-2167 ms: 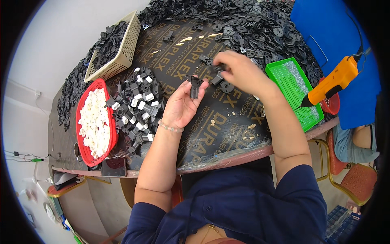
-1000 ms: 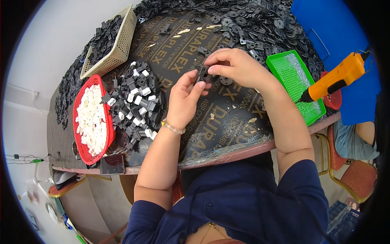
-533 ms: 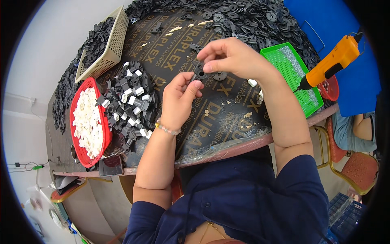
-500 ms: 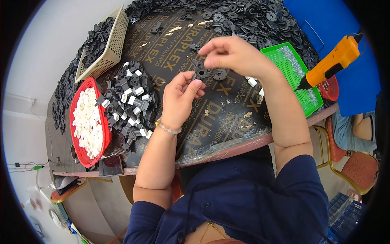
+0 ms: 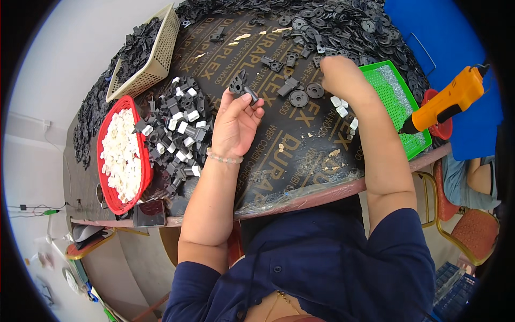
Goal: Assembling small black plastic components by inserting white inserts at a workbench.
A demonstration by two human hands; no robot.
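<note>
Between the thumb and fingers of my left hand (image 5: 236, 126), a black plastic bracket (image 5: 238, 83) is held tilted above the table. My right hand (image 5: 343, 78) is over the black parts beside the green basket; its fingers are curled and mostly hidden, so I cannot see what is in them. Just left of it lie two black round discs, the nearer disc (image 5: 299, 98) and the other disc (image 5: 315, 90), with a black block-shaped piece (image 5: 288, 86) alongside. A few white caps (image 5: 339, 106) lie below my right hand.
An orange electric screwdriver (image 5: 450, 99) hangs over the green basket (image 5: 424, 145) of small metal pieces. At left are a red basket (image 5: 145, 180) of white pieces, a heap of black-and-white assemblies (image 5: 179, 129) and a beige crate (image 5: 163, 51). Black discs (image 5: 343, 27) are piled at the back.
My right hand has left the held bracket and moved right, toward the green basket. My left hand has turned the bracket. The view has shifted slightly.
</note>
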